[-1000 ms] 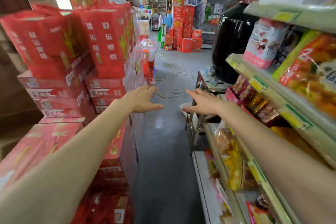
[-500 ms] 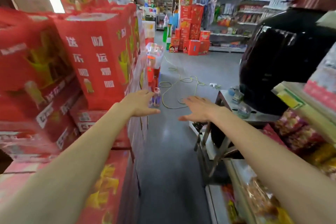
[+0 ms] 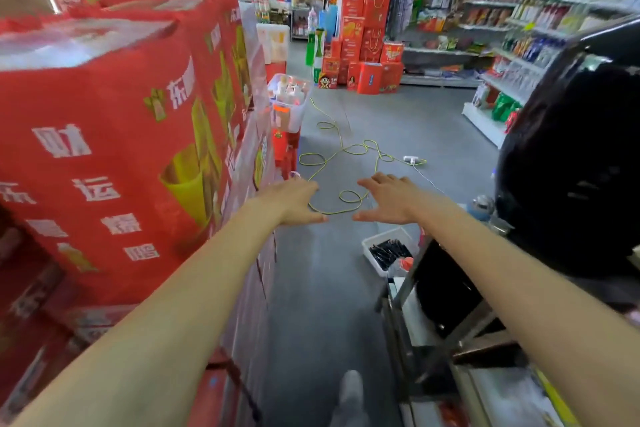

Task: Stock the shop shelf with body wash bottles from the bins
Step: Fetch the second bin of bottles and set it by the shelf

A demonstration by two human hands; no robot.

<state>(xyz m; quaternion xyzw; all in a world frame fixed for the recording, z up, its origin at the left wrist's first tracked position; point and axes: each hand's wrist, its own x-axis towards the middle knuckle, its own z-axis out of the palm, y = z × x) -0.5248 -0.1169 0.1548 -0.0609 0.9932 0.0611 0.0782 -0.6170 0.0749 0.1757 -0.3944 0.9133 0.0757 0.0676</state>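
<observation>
left hand (image 3: 294,199) and right hand (image 3: 384,199) hover over the floor (image 3: 398,121), fingers spread, holding nothing. bin (image 3: 293,113) of bottles (image 3: 289,89) sits ahead on a red stool (image 3: 285,149), beside red boxes (image 3: 114,149).

Two grips (image 3: 296,199) (image 3: 388,198), one clear bin (image 3: 290,107), one cable (image 3: 353,150)

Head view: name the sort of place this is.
Likely a small grocery shop: red cartons stacked high on the left, stocked shelves at the back, a clear bin of bottles ahead.

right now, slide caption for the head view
Empty left hand and right hand reach along the aisle toward a clear bin.
</observation>
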